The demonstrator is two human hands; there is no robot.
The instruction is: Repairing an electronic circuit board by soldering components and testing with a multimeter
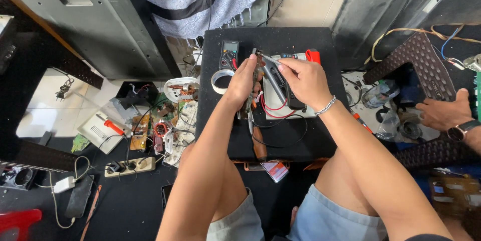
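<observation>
Both hands (244, 81) (305, 81) on upright circuit board (256, 73), long axis vert.

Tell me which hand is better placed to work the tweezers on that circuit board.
Right. The right hand already pinches the tweezers, tip at the circuit board edge; the left hand is busy holding the board upright.

Before you, the small black fabric-topped table (215, 121) bears a black handheld multimeter (229, 54), a white tape roll (221, 80) and a brown-handled tool (258, 147).
</observation>
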